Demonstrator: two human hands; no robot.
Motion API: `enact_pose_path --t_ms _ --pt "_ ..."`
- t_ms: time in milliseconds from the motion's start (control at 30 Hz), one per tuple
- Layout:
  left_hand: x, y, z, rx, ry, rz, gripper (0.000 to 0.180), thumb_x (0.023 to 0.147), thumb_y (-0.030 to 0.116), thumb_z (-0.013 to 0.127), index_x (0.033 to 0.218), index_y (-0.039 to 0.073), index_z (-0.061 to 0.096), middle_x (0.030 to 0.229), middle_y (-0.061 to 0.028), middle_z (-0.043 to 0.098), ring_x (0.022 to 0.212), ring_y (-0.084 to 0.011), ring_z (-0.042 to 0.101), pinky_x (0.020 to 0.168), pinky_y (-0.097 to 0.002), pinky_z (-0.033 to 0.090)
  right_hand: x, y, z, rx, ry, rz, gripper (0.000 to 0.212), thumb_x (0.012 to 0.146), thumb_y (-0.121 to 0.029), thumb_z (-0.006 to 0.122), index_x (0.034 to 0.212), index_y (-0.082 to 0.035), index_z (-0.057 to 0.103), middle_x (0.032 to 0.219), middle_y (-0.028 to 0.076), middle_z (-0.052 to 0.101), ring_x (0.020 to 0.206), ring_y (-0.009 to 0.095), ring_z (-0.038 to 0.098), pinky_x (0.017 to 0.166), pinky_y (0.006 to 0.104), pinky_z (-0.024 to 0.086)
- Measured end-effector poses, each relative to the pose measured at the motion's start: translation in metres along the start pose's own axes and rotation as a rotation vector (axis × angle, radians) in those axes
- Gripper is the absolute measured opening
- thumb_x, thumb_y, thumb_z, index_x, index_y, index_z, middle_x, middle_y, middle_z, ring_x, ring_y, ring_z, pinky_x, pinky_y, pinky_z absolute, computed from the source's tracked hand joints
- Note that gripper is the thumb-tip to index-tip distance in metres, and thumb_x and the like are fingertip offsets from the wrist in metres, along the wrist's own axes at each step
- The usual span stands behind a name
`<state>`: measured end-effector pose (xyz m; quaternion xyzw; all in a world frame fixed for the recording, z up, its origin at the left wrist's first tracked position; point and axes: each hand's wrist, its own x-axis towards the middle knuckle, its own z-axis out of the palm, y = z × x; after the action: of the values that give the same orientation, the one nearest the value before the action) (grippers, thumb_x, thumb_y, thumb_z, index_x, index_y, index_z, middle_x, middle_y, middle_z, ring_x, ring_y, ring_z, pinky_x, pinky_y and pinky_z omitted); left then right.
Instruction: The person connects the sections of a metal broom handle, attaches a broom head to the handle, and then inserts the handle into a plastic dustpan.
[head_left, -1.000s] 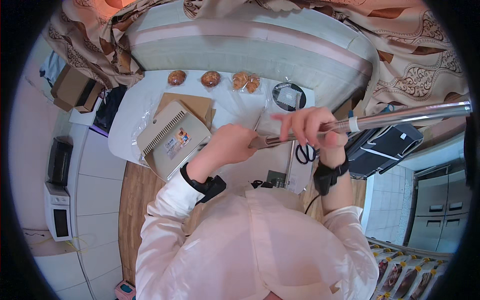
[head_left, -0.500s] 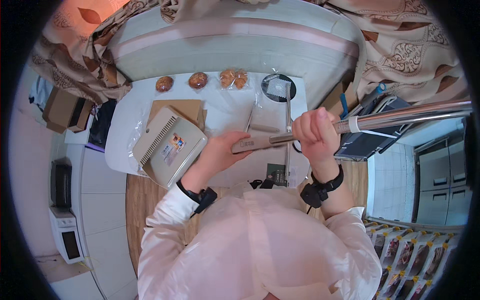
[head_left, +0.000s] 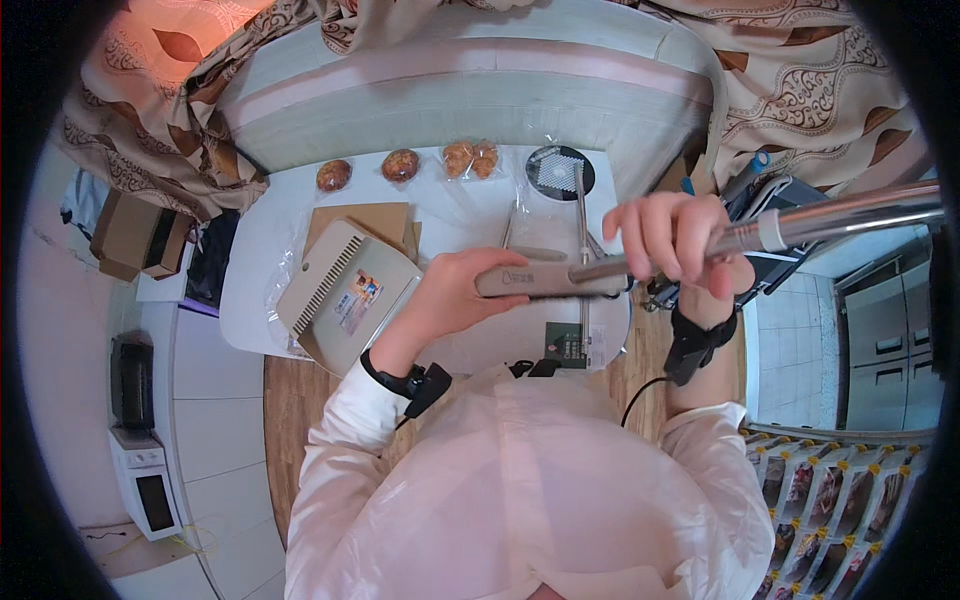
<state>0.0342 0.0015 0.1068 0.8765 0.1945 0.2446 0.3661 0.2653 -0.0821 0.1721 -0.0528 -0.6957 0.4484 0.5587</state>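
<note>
My left hand [head_left: 462, 292] grips the beige head [head_left: 540, 279] of what looks like a broom, thumb along its lower edge. A shiny metal pole [head_left: 850, 218] with a white collar runs from that head toward the upper right. My right hand [head_left: 680, 240] lies around the pole just past the head, fingers loosely spread over it and thumb below. Left of my left hand, a beige dustpan [head_left: 355, 285] with a comb-like toothed edge and a picture sticker leans over the table's near edge. The far side of the head is hidden.
On the white table [head_left: 260, 240] lie two wrapped buns, a bagged croissant-like pastry [head_left: 470, 158], a round black piece with a white grid [head_left: 560, 174], a metal tube [head_left: 583, 225], flat cardboard [head_left: 360, 217] and a dark green card [head_left: 565, 343]. Folded dark gear [head_left: 790, 205] stands at right.
My right hand has loosened from a closed fist to spread fingers and shifted right along the pole. My left hand and the beige head have moved slightly right.
</note>
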Motion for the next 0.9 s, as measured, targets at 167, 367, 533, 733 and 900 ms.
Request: enact_pose_path --t_ms 167,367,533,733,900 --pt "-0.002 0.0 0.006 -0.131 -0.108 -0.02 0.035 0.065 0.014 0.076 0.096 0.006 0.063 0.087 -0.0094 0.065 0.079 -0.0183 0.064 0.072 -0.0273 0.049 -0.001 -0.004 0.027 0.155 0.253 0.173 0.053 0.088 -0.031 0.052 0.047 -0.009 0.027 0.042 -0.002 0.028 0.036 0.01 0.025 0.035 0.0241 0.016" --pt "-0.014 -0.018 0.019 -0.02 -0.064 -0.073 0.036 0.066 0.014 0.075 0.098 0.006 0.062 0.088 -0.0092 0.065 0.08 -0.0187 0.064 0.072 -0.0279 0.049 -0.026 0.02 0.049 -0.029 0.499 0.133 0.046 0.093 -0.021 0.042 0.051 -0.007 0.029 0.045 0.0 0.033 0.039 0.009 0.025 0.038 0.024 0.02" --pt "-0.017 -0.025 0.035 0.095 0.078 -0.021 0.035 0.067 0.014 0.074 0.098 0.007 0.061 0.093 -0.0094 0.064 0.08 -0.0227 0.063 0.071 -0.0298 0.05 -0.033 0.037 0.05 -0.128 0.774 -0.019 0.042 0.094 -0.02 0.038 0.054 -0.008 0.03 0.046 0.001 0.031 0.04 0.009 0.027 0.039 0.0236 0.023" --pt "-0.019 -0.037 0.063 0.249 0.361 0.093 0.038 0.069 0.018 0.072 0.103 0.01 0.057 0.095 -0.0103 0.062 0.08 -0.0266 0.062 0.066 -0.0317 0.051 -0.031 0.06 0.042 -0.162 1.158 -0.163 0.041 0.094 -0.023 0.039 0.056 -0.01 0.029 0.046 0.0 0.029 0.039 0.009 0.026 0.039 0.0238 0.024" --pt "-0.005 -0.012 0.03 0.091 0.149 -0.073 0.035 0.065 0.013 0.075 0.098 0.006 0.063 0.09 -0.0098 0.065 0.08 -0.0206 0.064 0.07 -0.0284 0.05 -0.014 0.041 0.026 -0.272 0.886 -0.144 0.041 0.089 -0.03 0.048 0.056 -0.01 0.035 0.046 -0.001 0.032 0.04 0.011 0.029 0.041 0.0248 0.027"
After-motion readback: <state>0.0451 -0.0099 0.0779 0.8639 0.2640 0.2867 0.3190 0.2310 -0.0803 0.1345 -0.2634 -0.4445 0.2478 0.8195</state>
